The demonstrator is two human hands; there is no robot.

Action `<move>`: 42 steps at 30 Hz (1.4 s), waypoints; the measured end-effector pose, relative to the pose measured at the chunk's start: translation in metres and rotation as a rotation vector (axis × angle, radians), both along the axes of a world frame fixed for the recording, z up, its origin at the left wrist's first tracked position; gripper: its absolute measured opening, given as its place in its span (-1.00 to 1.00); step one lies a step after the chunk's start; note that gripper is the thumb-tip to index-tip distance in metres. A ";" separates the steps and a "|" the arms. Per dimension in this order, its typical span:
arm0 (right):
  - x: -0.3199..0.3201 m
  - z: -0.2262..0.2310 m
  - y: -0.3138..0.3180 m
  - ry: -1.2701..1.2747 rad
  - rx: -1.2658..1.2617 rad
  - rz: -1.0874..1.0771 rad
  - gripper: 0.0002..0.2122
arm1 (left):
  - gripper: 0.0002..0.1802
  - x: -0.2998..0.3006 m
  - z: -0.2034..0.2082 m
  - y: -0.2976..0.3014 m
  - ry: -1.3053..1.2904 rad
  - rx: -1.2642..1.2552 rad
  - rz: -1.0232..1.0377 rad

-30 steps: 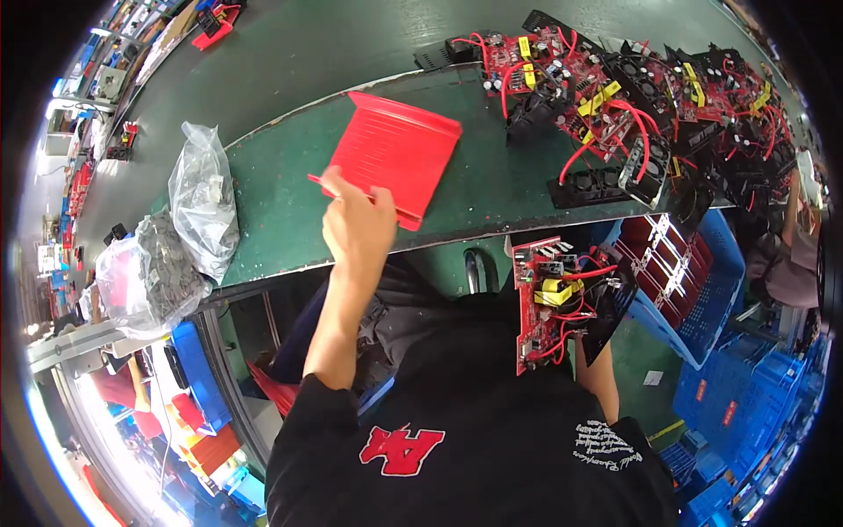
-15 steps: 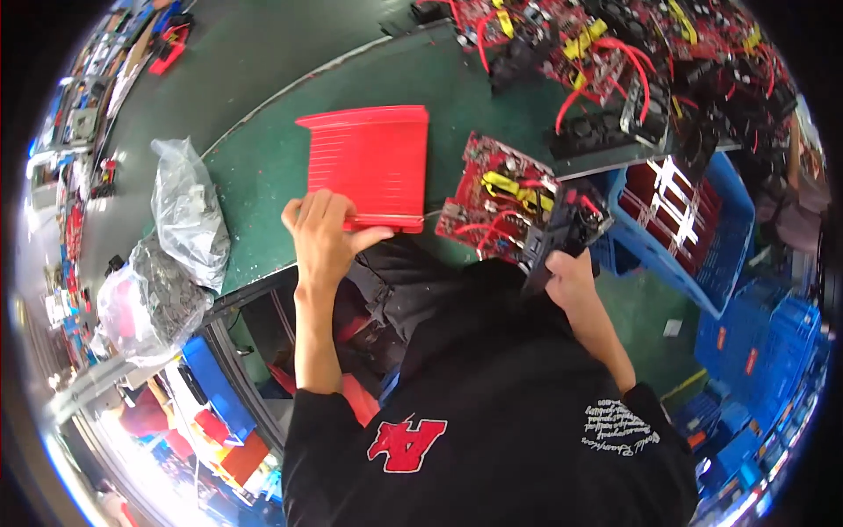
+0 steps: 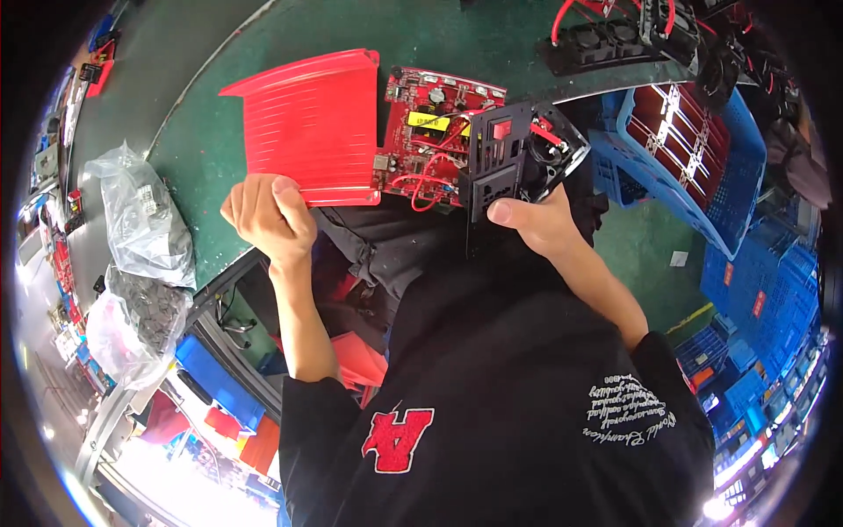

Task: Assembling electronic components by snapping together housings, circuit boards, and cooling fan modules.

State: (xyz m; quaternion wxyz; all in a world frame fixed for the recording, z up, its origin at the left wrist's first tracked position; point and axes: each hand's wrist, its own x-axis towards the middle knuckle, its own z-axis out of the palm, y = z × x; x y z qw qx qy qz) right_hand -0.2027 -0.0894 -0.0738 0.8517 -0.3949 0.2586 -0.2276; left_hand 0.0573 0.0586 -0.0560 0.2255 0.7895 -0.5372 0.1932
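From where I stand, the red shell (image 3: 312,127) lies ribbed side up over the near edge of the tabletop (image 3: 211,180), straight in front of the worker. The left hand (image 3: 270,215) has its fingers curled around the near left corner, thumb laid along the lip. The right hand (image 3: 537,220) grips the lower part of a black end panel (image 3: 492,162), thumb on the near face; its other fingers are hidden behind. A populated circuit board (image 3: 408,149) reaches from that panel toward the shell, edges close together; I can't tell whether they touch.

The shell looks stiff, light and rather smooth, so its folded lips seem the safest hold. The board seems more fragile, with standing parts and looping red wires (image 3: 420,195) that could snag; the panel makes the sturdier handle.

The tabletop offers bare room beyond the shell and to its left, as far as a clear plastic bag (image 3: 145,224). On the right, space tightens: a fan assembly (image 3: 597,46) sits near the tabletop's edge, and a blue crate (image 3: 742,184) stands below.
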 end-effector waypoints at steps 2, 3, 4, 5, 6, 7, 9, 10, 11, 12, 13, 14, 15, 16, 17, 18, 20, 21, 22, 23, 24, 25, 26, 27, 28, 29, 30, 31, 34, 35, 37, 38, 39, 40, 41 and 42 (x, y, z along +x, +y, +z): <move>0.000 -0.001 -0.001 -0.021 0.010 0.004 -0.31 | -0.56 -0.001 0.000 0.000 -0.018 -0.007 0.011; 0.000 -0.001 -0.001 -0.022 0.020 0.012 -0.32 | -0.66 0.000 -0.003 0.000 0.003 -0.044 0.010; 0.000 -0.001 -0.001 -0.023 0.028 0.019 -0.32 | -0.66 0.000 -0.004 0.000 0.007 -0.037 0.008; 0.000 -0.001 -0.001 -0.019 0.033 0.018 -0.32 | -0.66 0.000 -0.004 0.000 0.010 -0.040 0.005; 0.000 0.000 0.000 -0.022 0.043 0.009 -0.33 | -0.66 0.000 -0.004 -0.001 0.013 -0.044 0.001; 0.000 0.001 0.000 -0.024 0.052 -0.001 -0.34 | -0.66 0.000 -0.004 -0.001 0.017 -0.041 0.000; 0.000 0.000 -0.002 -0.037 0.054 -0.010 -0.35 | -0.66 -0.001 -0.003 -0.001 0.010 -0.050 -0.003; 0.000 -0.001 -0.002 -0.050 0.049 -0.019 -0.36 | -0.66 -0.001 -0.004 -0.001 0.010 -0.043 -0.005; 0.000 -0.001 -0.003 -0.049 0.052 -0.020 -0.36 | -0.66 -0.001 -0.004 -0.001 0.009 -0.051 0.001; 0.000 0.000 -0.003 -0.032 0.026 -0.010 -0.36 | -0.65 0.000 -0.004 -0.001 0.008 -0.059 0.007; 0.001 0.000 -0.003 -0.015 -0.001 -0.001 -0.36 | -0.65 0.000 -0.003 0.000 0.009 -0.055 0.006; 0.001 0.001 -0.003 -0.014 0.001 -0.003 -0.36 | -0.65 0.001 -0.004 0.000 0.008 -0.053 0.007; 0.001 0.002 -0.004 0.002 0.002 0.020 -0.36 | -0.64 0.001 -0.004 0.000 0.007 -0.051 0.009; 0.001 0.004 -0.005 0.017 0.005 0.043 -0.36 | -0.64 0.002 -0.004 0.000 0.007 -0.050 0.007; 0.002 0.007 -0.006 0.016 0.005 0.039 -0.36 | -0.64 0.002 -0.004 0.000 0.008 -0.044 0.008; 0.003 0.011 -0.007 0.022 0.001 0.053 -0.36 | -0.63 0.002 -0.003 0.000 0.008 -0.040 0.008; 0.005 0.017 -0.011 0.022 -0.005 0.060 -0.36 | -0.63 0.001 -0.004 0.000 0.008 -0.038 0.008; 0.006 0.020 -0.014 0.036 -0.025 0.094 -0.36 | -0.62 0.001 -0.004 -0.001 0.010 -0.037 0.013; 0.006 0.021 -0.017 0.049 -0.046 0.129 -0.36 | -0.62 0.001 -0.005 -0.002 0.004 -0.040 0.006; 0.007 0.020 -0.019 0.027 -0.056 0.131 -0.38 | -0.62 -0.001 -0.005 -0.002 0.012 -0.038 0.010; 0.008 0.021 -0.021 0.023 -0.058 0.122 -0.38 | -0.62 -0.002 -0.005 -0.002 0.020 -0.036 0.014; 0.008 0.023 -0.022 0.030 -0.037 0.137 -0.39 | -0.63 -0.002 -0.005 -0.002 0.027 -0.028 0.018; 0.008 0.024 -0.023 0.037 -0.014 0.154 -0.40 | -0.63 -0.002 -0.004 -0.001 0.023 -0.030 0.012; 0.008 0.023 -0.024 0.033 -0.015 0.149 -0.40 | -0.63 -0.002 -0.003 -0.001 0.024 -0.024 0.016; 0.008 0.021 -0.024 0.024 -0.046 0.143 -0.40 | -0.63 -0.003 -0.003 -0.001 0.026 -0.018 0.019; 0.008 0.019 -0.024 0.017 -0.076 0.138 -0.40 | -0.64 -0.002 -0.003 0.000 0.027 -0.018 0.022; 0.008 0.019 -0.024 0.016 -0.077 0.134 -0.40 | -0.64 -0.002 -0.004 0.000 0.026 -0.019 0.017; 0.008 0.020 -0.025 0.024 -0.074 0.144 -0.39 | -0.64 -0.002 -0.005 0.000 0.025 -0.023 0.019; 0.007 0.023 -0.027 0.031 -0.058 0.151 -0.37 | -0.64 -0.002 -0.004 0.000 0.025 -0.023 0.023; 0.008 0.024 -0.027 0.031 -0.044 0.153 -0.36 | -0.64 -0.003 -0.003 -0.001 0.029 -0.019 0.031; 0.009 0.023 -0.026 0.030 -0.030 0.141 -0.35 | -0.63 -0.005 -0.002 -0.004 0.003 -0.019 0.012; 0.009 0.023 -0.026 0.033 -0.015 0.134 -0.34 | -0.61 -0.005 -0.001 -0.004 -0.017 -0.018 -0.003; 0.009 0.024 -0.026 0.032 -0.016 0.132 -0.34 | -0.62 -0.005 -0.002 -0.004 -0.016 -0.020 0.010; 0.008 0.025 -0.026 0.033 -0.004 0.137 -0.34 | -0.62 -0.005 -0.002 -0.004 -0.017 -0.021 0.007; 0.008 0.025 -0.027 0.032 0.008 0.144 -0.33 | -0.62 -0.005 -0.002 -0.004 -0.014 -0.020 0.006; 0.008 0.023 -0.028 0.030 0.008 0.144 -0.33 | -0.62 -0.005 -0.002 -0.004 -0.011 -0.018 0.005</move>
